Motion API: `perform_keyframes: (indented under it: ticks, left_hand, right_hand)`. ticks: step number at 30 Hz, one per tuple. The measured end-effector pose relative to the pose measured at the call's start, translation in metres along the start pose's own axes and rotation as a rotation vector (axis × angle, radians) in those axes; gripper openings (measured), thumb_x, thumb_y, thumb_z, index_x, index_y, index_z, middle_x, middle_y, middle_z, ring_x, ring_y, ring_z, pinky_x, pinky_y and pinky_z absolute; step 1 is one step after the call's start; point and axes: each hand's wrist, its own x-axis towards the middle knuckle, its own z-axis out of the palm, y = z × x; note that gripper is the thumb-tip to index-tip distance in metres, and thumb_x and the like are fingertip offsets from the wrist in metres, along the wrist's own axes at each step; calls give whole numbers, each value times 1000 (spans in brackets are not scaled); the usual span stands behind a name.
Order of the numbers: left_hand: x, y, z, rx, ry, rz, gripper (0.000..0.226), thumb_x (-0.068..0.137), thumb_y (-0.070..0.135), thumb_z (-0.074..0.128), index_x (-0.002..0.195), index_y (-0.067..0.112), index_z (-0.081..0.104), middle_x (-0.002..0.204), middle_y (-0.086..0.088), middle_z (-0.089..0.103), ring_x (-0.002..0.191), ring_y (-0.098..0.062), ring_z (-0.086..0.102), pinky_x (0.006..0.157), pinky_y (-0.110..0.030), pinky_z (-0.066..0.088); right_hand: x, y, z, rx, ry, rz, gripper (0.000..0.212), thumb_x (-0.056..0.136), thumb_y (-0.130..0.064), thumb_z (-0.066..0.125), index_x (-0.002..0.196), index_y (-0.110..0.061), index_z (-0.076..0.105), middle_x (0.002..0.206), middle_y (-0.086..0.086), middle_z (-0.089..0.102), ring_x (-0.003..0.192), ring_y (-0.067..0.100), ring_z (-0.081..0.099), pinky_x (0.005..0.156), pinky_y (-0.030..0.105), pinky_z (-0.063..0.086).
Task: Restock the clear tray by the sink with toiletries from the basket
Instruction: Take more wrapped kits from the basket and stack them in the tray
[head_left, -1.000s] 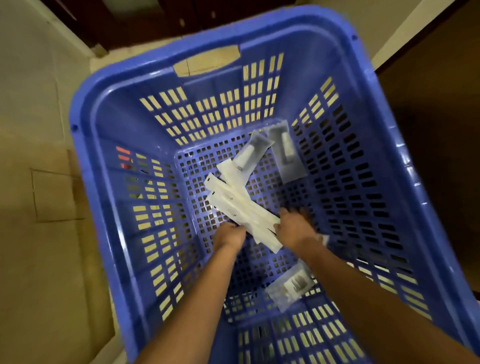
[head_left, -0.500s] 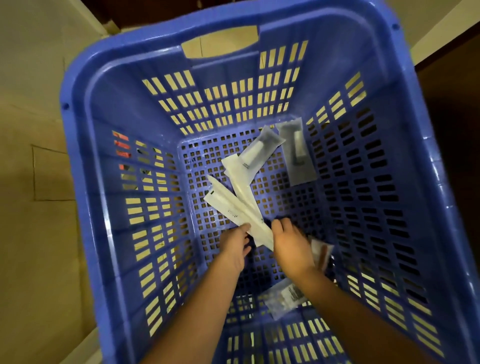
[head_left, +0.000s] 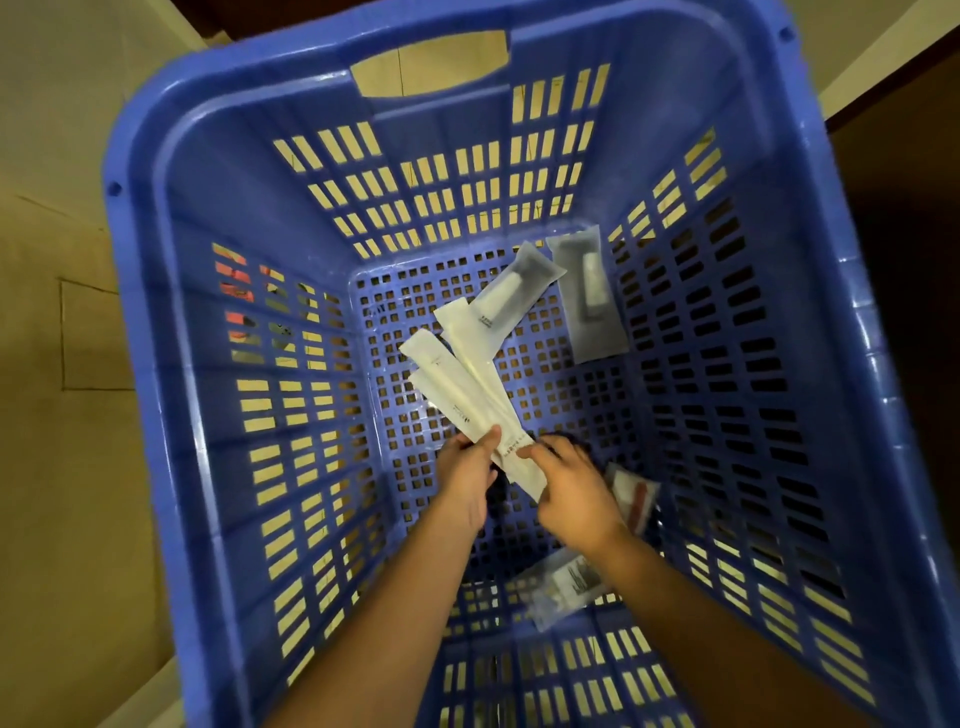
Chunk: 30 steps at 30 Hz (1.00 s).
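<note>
Your left hand (head_left: 465, 480) and right hand (head_left: 574, 493) both pinch the near end of the long white packets (head_left: 467, 387), fanned toward 11 o'clock low in the blue basket (head_left: 135, 270); they look light, bendy and slippy, so squeeze the bunch together.

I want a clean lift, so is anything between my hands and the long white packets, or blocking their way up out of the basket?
Nothing visible. The left hand and right hand pinch the long white paper packets; the blue slotted plastic basket is open above. Tray not in view.
</note>
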Motion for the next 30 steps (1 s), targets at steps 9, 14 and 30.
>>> perform_keyframes:
  ticks: [9, 14, 30]
  left_hand:
    - [-2, -12, -4, 84, 38, 53, 12, 89, 7, 59, 79, 13, 60, 89, -5, 65, 84, -21, 61, 78, -34, 50]
    - [-9, -18, -12, 114, -11, 65, 20, 93, 22, 56, 75, 13, 55, 84, -2, 61, 83, -18, 56, 73, -29, 44]
    - [-37, 4, -17, -131, -16, 75, 25, 101, 10, 38, 80, 13, 51, 76, -9, 59, 68, -21, 58, 64, -33, 50]
  right_hand:
    - [22, -11, -11, 537, -23, 269, 32, 96, -26, 51, 124, -14, 43, 84, -3, 51, 73, 17, 52, 64, 27, 41]
    - [29, -12, -12, 487, -171, 293, 32, 91, -21, 59, 121, -11, 52, 106, 5, 59, 87, 15, 54, 61, 20, 43]
    - [-2, 6, -58, 948, -113, 300, 20, 87, 12, 53, 90, -8, 57, 86, 13, 67, 81, 25, 65, 79, 41, 53]
